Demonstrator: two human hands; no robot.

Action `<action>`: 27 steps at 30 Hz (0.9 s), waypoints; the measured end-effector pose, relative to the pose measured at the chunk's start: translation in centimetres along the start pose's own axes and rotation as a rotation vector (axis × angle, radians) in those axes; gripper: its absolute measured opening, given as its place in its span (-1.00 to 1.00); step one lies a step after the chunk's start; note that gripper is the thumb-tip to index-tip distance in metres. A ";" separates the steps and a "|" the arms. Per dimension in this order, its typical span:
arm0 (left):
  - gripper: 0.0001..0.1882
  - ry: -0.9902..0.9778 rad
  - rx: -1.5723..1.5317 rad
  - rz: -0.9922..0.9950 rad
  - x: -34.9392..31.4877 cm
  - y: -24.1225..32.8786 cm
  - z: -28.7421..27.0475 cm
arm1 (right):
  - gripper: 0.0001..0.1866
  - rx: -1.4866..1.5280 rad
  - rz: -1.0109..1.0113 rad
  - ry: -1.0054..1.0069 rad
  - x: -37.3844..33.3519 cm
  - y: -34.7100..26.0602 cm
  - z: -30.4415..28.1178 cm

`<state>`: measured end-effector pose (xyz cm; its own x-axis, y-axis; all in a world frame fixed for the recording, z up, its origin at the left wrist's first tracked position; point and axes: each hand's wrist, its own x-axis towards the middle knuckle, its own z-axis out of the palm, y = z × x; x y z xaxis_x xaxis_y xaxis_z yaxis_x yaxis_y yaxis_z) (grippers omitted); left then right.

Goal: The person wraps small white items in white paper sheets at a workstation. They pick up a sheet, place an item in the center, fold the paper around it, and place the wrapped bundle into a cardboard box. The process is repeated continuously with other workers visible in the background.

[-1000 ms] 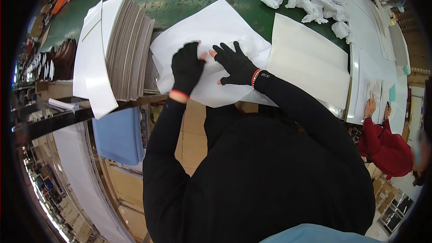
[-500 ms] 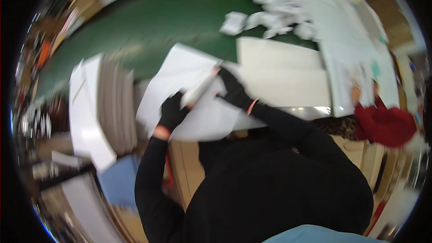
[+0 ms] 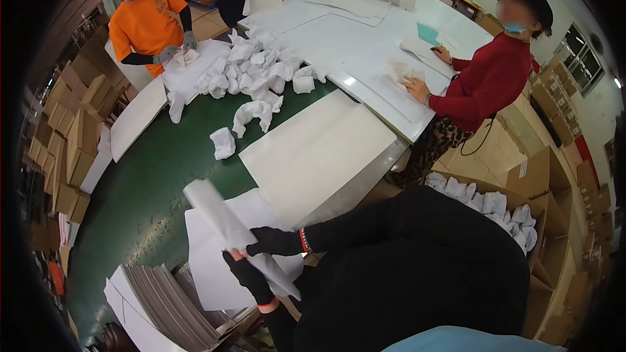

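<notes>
Both my hands wear black fingerless gloves and are closed on a white paper roll [image 3: 218, 212] that slants up and away from me. My right hand [image 3: 274, 240] grips it at the lower middle. Just below and to the left, my left hand [image 3: 248, 277] holds it too, the hands almost touching. A loose end of paper hangs from the roll below my right hand. What is wrapped inside, if anything, cannot be seen. Under the hands lie white paper sheets [image 3: 202, 248] at the near edge of the green table [image 3: 150, 189].
A large cream sheet [image 3: 319, 153] lies beyond my hands. Crumpled white paper bundles [image 3: 254, 68] are heaped farther back. A stack of grey sheets [image 3: 163, 300] stands near left. A carton of white bundles [image 3: 486, 212] is at right. Co-workers in orange [image 3: 140, 23], dark blue and red [image 3: 499, 65] handle paper.
My view has swung to the right and up, bringing the co-workers into sight. The roll, held low between my separated hands, is now tilted upward with my hands close together.
</notes>
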<state>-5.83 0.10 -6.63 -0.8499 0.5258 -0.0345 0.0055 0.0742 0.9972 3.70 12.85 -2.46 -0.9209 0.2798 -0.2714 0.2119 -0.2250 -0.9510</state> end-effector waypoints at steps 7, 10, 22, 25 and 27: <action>-0.10 -0.247 -0.484 0.249 -3.8 6.6 1.3 | -0.29 -0.068 -0.223 -0.193 -4.8 -4.6 -2.1; -0.04 -0.381 -0.418 0.316 -5.1 7.3 0.5 | -0.19 -0.258 -0.259 -0.197 -6.4 -4.5 -2.6; -0.05 0.060 -0.217 0.321 -8.5 12.5 1.6 | -0.29 -0.548 -0.366 -0.284 -8.7 -4.2 -3.9; -0.10 0.001 -0.153 0.288 -8.8 13.3 1.3 | -0.27 -0.666 -0.479 -0.248 -7.8 -2.4 -4.8; -0.17 0.022 -0.139 0.273 -9.3 13.8 1.2 | -0.23 -0.675 -0.468 -0.277 -7.8 -2.1 -4.9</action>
<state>2.83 -2.75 7.40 -0.8382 0.4917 0.2359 0.1646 -0.1844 0.9690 12.06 15.70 0.94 -0.9898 -0.0523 0.1325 -0.1412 0.4836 -0.8638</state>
